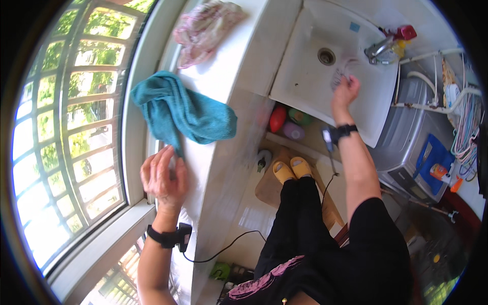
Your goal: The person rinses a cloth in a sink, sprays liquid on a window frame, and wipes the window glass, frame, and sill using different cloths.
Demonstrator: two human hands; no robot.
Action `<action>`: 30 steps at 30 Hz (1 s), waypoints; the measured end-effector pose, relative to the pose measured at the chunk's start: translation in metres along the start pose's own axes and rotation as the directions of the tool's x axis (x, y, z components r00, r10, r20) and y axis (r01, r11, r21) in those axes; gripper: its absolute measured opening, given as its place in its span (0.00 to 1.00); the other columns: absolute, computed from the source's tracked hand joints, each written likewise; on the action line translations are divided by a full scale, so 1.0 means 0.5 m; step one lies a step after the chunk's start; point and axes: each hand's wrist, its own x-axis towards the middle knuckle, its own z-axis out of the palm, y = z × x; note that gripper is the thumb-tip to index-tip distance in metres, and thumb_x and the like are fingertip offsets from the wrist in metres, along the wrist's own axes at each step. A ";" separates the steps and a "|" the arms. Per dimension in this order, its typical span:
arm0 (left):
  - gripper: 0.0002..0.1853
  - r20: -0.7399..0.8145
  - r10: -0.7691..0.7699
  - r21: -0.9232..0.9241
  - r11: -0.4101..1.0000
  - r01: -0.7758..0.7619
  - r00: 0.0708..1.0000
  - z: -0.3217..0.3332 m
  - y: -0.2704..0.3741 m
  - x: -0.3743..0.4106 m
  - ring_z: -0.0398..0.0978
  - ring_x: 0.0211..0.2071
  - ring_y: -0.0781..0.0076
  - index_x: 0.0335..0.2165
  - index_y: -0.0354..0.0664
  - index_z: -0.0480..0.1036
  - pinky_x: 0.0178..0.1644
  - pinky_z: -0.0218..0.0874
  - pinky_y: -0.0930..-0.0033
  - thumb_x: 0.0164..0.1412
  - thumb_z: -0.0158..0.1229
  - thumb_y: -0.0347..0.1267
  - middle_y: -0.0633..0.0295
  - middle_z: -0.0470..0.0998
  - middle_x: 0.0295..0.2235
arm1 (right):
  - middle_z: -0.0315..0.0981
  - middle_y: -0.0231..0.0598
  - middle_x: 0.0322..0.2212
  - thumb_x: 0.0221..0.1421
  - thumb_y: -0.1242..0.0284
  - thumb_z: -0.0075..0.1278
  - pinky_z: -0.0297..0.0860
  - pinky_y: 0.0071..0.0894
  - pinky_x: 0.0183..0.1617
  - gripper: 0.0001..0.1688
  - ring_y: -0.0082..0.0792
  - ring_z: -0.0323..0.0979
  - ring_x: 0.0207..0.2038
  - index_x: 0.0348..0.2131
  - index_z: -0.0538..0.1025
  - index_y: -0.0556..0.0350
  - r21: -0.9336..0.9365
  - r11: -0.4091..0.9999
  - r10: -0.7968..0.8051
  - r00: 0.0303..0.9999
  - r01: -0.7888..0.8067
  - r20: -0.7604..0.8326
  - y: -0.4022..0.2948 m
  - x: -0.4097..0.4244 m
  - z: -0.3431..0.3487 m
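Note:
My left hand (164, 177) is at the window ledge, its fingertips at the lower end of a teal cloth (190, 110); whether they grip it is unclear. The teal cloth lies bunched across the white ledge. Beyond it on the same ledge lies a crumpled pink and cream cloth (207, 28). Over the white sink basin (305, 72), my right hand (346, 91) has its fingers closed on a thin, pale patterned cloth (341, 74), which looks blurred. The cloth hangs near the drain (326, 56), below the metal faucet (377, 49).
A barred window (87, 114) runs along the left. At the right are a grey washing machine (400, 133), a white metal rack (423, 108) and clothes hangers (467, 129). Under the sink sit a red object (278, 119) and other coloured items. Black cables run from both wrist straps.

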 end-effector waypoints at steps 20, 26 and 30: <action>0.17 -0.144 -0.178 -0.108 0.981 0.164 0.973 -0.068 0.027 -0.029 0.68 0.46 0.63 0.39 0.49 0.73 0.55 0.52 0.53 0.46 0.60 0.30 0.64 0.73 0.42 | 0.72 0.34 0.34 0.56 0.76 0.51 0.68 0.18 0.35 0.12 0.21 0.71 0.33 0.41 0.69 0.58 0.405 0.644 -0.106 0.448 -0.649 0.888 -0.838 -0.481 -0.022; 0.18 -0.061 -0.129 -0.154 0.981 0.119 0.990 -0.186 0.026 -0.218 0.64 0.52 0.55 0.41 0.46 0.72 0.59 0.50 0.47 0.48 0.61 0.29 0.55 0.69 0.46 | 0.70 0.40 0.37 0.54 0.70 0.53 0.60 0.44 0.58 0.14 0.40 0.68 0.45 0.41 0.72 0.51 0.587 0.810 -0.581 0.121 -0.010 0.805 -0.895 -0.748 0.055; 0.21 0.023 -0.095 -0.194 0.976 0.098 0.995 -0.207 -0.017 -0.279 0.64 0.51 0.52 0.43 0.42 0.69 0.58 0.52 0.49 0.47 0.61 0.27 0.54 0.68 0.46 | 0.64 0.48 0.44 0.50 0.70 0.50 0.51 0.50 0.62 0.16 0.54 0.60 0.53 0.40 0.72 0.54 0.519 0.583 -0.679 0.024 0.626 0.734 -0.783 -0.832 0.073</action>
